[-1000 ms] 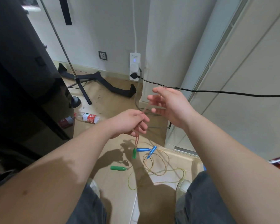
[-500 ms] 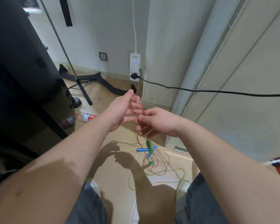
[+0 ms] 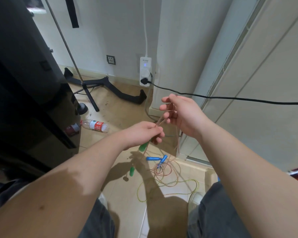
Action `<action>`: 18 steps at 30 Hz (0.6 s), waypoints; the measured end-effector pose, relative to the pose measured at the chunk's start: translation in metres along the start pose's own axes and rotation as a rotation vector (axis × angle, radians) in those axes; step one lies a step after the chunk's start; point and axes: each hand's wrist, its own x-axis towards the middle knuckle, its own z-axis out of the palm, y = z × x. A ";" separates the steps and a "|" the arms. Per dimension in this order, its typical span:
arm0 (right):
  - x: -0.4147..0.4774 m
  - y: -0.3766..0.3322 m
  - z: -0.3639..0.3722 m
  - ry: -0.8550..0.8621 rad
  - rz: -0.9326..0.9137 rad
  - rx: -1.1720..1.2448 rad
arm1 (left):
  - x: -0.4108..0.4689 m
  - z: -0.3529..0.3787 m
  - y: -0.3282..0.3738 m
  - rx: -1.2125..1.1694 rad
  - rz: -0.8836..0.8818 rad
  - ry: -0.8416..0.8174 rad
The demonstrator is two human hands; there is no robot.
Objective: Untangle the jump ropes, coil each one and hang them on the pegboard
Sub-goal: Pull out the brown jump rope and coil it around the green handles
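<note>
A thin pinkish-orange rope (image 3: 162,120) runs taut between my two hands. My left hand (image 3: 143,133) pinches it low, with a green handle (image 3: 143,146) hanging just under the fist. My right hand (image 3: 181,114) is higher and to the right, its fingers curled round several turns of the same rope, whose loops hang down beneath it (image 3: 177,143). A second green handle (image 3: 132,171) dangles lower. Two blue handles (image 3: 156,158) lie on the floor amid a tangle of orange rope (image 3: 165,170) and yellow-green rope (image 3: 169,184). No pegboard is in view.
A black cable (image 3: 230,98) stretches from a white wall socket strip (image 3: 145,71) across to the right, just behind my right hand. A plastic bottle (image 3: 95,125) lies on the floor left. A black stand (image 3: 86,93) and dark furniture (image 3: 24,83) fill the left.
My hands were close together; now the right one has risen up and right with rope wound on it, and the left has dropped lower. The green handles have lifted off the floor pile.
</note>
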 end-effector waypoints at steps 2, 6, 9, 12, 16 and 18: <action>0.001 -0.001 -0.002 0.031 -0.012 -0.029 | 0.003 0.001 -0.001 -0.023 0.019 0.015; 0.002 -0.003 -0.005 0.069 -0.021 -0.002 | 0.006 -0.001 -0.007 0.038 0.002 0.054; 0.004 0.001 -0.007 0.095 -0.021 -0.013 | 0.006 -0.007 -0.012 0.199 -0.020 0.070; 0.008 0.003 -0.011 0.159 -0.033 -0.005 | 0.004 -0.011 -0.019 0.256 -0.084 0.035; 0.017 0.006 -0.020 0.255 -0.054 -0.005 | 0.005 -0.013 -0.022 0.215 -0.075 0.045; 0.020 0.009 -0.022 0.268 -0.032 0.004 | 0.005 -0.015 -0.022 0.201 -0.060 0.070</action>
